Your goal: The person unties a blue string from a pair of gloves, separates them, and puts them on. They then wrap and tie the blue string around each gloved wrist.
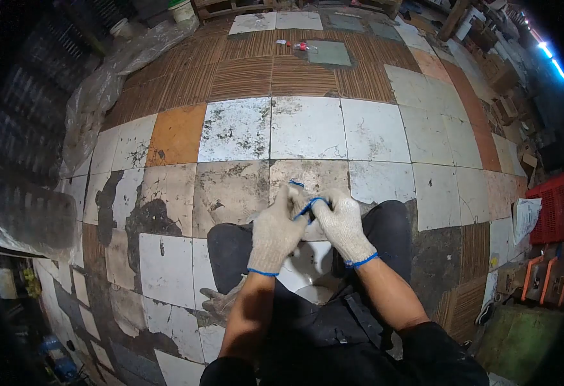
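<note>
My left hand (pixel 274 233) and my right hand (pixel 342 226) both wear off-white knit work gloves with blue cuffs. They meet in front of my knees, fingers curled and closed. Pinched between them is a small blue-edged piece that looks like another knit glove (pixel 304 207); most of it is hidden by my fingers. Under my hands, between my legs, shows a white smooth object (pixel 299 273), partly covered by my wrists. By my left forearm lies a greyish glove (pixel 219 303).
Mixed tiles (pixel 308 125) pave the floor, some cracked. A plastic bottle (pixel 306 47) with a red label lies ahead. Plastic sheeting (pixel 92 96) runs along the left. On the right stand a red crate (pixel 550 207), orange bars (pixel 545 281) and a green box (pixel 518 341).
</note>
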{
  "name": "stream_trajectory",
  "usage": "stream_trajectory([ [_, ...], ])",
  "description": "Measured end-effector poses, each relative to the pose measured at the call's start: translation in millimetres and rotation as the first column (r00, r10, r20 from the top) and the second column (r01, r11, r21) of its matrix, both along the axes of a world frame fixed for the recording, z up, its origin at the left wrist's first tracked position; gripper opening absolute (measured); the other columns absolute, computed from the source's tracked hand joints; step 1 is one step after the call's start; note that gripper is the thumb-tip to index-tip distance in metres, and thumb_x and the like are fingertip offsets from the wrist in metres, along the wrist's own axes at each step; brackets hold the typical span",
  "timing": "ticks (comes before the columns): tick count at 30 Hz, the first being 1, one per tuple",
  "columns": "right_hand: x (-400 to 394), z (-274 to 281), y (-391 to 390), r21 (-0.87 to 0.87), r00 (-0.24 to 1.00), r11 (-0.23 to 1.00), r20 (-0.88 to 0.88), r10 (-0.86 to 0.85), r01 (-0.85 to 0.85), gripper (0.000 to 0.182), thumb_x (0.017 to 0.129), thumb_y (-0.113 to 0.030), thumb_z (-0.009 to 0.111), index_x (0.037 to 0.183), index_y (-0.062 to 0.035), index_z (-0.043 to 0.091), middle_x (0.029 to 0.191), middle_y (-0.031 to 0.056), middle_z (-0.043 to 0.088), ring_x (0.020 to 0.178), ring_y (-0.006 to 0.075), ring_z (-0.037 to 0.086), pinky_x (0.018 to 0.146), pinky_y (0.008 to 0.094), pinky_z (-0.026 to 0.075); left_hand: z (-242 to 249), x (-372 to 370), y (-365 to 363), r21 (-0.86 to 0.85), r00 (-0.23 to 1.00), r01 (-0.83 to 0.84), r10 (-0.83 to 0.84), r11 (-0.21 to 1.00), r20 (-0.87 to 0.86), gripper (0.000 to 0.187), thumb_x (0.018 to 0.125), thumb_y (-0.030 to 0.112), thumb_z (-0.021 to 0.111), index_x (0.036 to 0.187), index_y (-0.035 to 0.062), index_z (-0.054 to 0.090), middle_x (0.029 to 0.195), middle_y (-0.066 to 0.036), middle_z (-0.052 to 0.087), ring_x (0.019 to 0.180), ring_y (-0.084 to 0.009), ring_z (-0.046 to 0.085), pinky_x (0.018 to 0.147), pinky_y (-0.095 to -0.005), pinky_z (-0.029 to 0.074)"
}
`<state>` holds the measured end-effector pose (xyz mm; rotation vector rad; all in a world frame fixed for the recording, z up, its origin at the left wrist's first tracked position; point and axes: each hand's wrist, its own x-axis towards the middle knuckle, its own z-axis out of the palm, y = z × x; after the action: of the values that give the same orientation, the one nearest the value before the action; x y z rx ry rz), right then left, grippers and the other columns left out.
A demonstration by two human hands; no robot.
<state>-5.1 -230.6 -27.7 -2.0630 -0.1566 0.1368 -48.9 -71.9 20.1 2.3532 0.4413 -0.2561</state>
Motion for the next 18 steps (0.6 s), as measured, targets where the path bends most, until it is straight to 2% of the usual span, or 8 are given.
stream_trajectory([
  [2,7,-9,-5,-0.019,0.994,0.994,0.024,-0.108,0.108,0.025,0.093,-0.022,0.068,0.096,0.0015,0.078,0.081,0.0227,0.072,0.076,0.0365,0.073,0.072,0.0462,0.056,-23,0,15,0.023,0.998,-0.06,0.059,0.998,0.038,0.067,0.09,0.029,0.069,0.153,0.0055,0.057,0.118,-0.028,0.075,0.116,-0.0448,0.072,0.1,-0.0513,0.055],
  [6,17,1,-4,-0.131,0.971,0.987,0.234,-0.055,0.088,0.028,0.091,-0.024,0.069,0.088,0.0029,0.076,0.078,0.0234,0.07,0.073,0.0385,0.072,0.07,0.0478,0.055,-27,0,24,-0.085,0.986,-0.122,0.13,0.989,0.103,0.062,0.086,0.024,0.068,0.145,0.0049,0.065,0.121,-0.033,0.073,0.111,-0.0445,0.073,0.101,-0.0474,0.056],
  [7,16,12,-5,-0.116,0.999,0.993,0.028,-0.032,0.035,0.032,0.091,-0.029,0.07,0.088,0.002,0.076,0.081,0.0236,0.07,0.074,0.041,0.07,0.07,0.0477,0.055,-31,0,25,-0.134,0.985,-0.113,0.129,0.984,0.116,0.061,0.086,0.023,0.068,0.144,0.0036,0.066,0.12,-0.032,0.074,0.11,-0.0425,0.074,0.101,-0.0463,0.056],
  [10,17,5,-4,-0.157,0.992,0.98,-0.014,0.125,-0.125,0.037,0.09,-0.034,0.071,0.088,0.0028,0.076,0.078,0.024,0.069,0.073,0.0398,0.071,0.069,0.0473,0.054,-52,2,32,-0.265,0.977,-0.092,0.138,0.96,0.163,0.058,0.088,0.021,0.067,0.141,-0.0015,0.067,0.12,-0.03,0.075,0.11,-0.0371,0.075,0.099,-0.0433,0.057],
  [11,19,0,-4,-0.16,0.987,0.974,-0.011,0.157,-0.157,0.042,0.091,-0.041,0.071,0.09,0.0012,0.077,0.076,0.0202,0.072,0.072,0.0333,0.072,0.069,0.0458,0.054,-60,3,33,-0.305,0.972,-0.089,0.15,0.948,0.181,0.057,0.089,0.02,0.066,0.141,-0.0038,0.066,0.12,-0.029,0.076,0.111,-0.0356,0.075,0.1,-0.0424,0.057],
  [14,17,12,-2,0.089,0.975,0.996,-0.222,0.011,0.009,0.048,0.094,-0.047,0.07,0.088,0.0002,0.078,0.078,0.0158,0.075,0.077,0.0258,0.073,0.072,0.0435,0.055,-57,1,31,-0.504,0.944,-0.215,0.311,0.837,0.114,0.056,0.093,0.014,0.061,0.144,-0.0098,0.061,0.124,-0.031,0.074,0.116,-0.0363,0.074,0.103,-0.0437,0.055],
  [15,20,13,-8,0.226,0.938,0.973,-0.326,0.119,-0.045,0.056,0.095,-0.055,0.069,0.089,0.0002,0.08,0.081,0.0131,0.076,0.08,0.0209,0.072,0.075,0.0386,0.056,-54,1,28,-0.574,0.924,-0.275,0.377,0.771,0.064,0.057,0.095,0.013,0.059,0.146,-0.0116,0.058,0.125,-0.032,0.074,0.118,-0.0375,0.074,0.105,-0.0447,0.054],
  [18,6,11,1,0.228,0.863,0.961,-0.442,0.245,-0.156,0.06,0.097,-0.056,0.068,0.09,0.0026,0.08,0.079,0.0145,0.076,0.08,0.0194,0.072,0.074,0.036,0.055,-52,-1,10,-0.544,0.894,-0.28,0.421,0.791,0.152,0.056,0.099,0.01,0.057,0.149,-0.0133,0.053,0.137,-0.035,0.067,0.129,-0.038,0.068,0.112,-0.0442,0.05],
])
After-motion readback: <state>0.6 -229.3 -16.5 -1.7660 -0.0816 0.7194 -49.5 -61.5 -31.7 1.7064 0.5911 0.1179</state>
